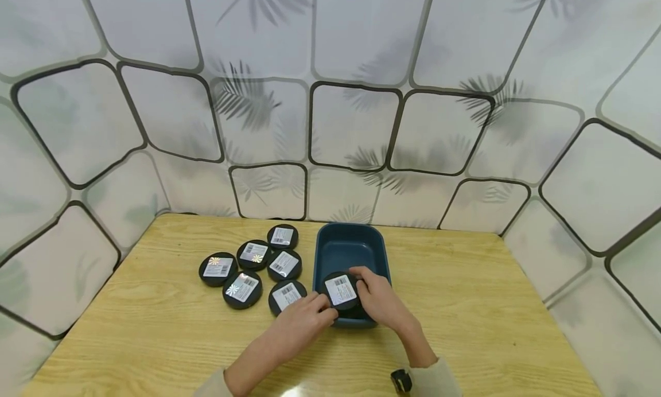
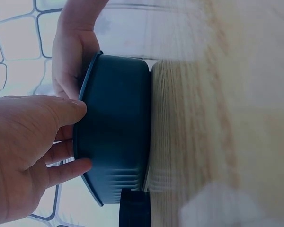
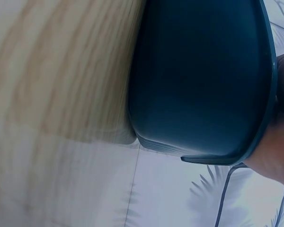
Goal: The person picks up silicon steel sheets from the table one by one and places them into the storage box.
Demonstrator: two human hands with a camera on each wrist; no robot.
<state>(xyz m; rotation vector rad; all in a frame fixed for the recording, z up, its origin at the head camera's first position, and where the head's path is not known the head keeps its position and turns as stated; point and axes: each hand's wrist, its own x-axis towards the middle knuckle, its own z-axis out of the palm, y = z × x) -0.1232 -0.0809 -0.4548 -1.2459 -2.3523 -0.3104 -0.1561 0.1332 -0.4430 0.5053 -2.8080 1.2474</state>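
Observation:
In the head view my right hand grips the right side of a round black container with a white label, over the near end of a dark blue bin. My left hand is at the bin's near left corner, fingertips close to that container. The left wrist view has the left hand at the bin's rim, thumb outside and some fingers hidden behind the rim. Bin walls hide the gripped container from both wrist views. The right hand shows only partly beyond the rim in the right wrist view.
Left of the bin, several more round black containers with white labels lie flat on the wooden table. One of them sits right beside the left hand. A patterned curtain hangs behind the table and along its sides.

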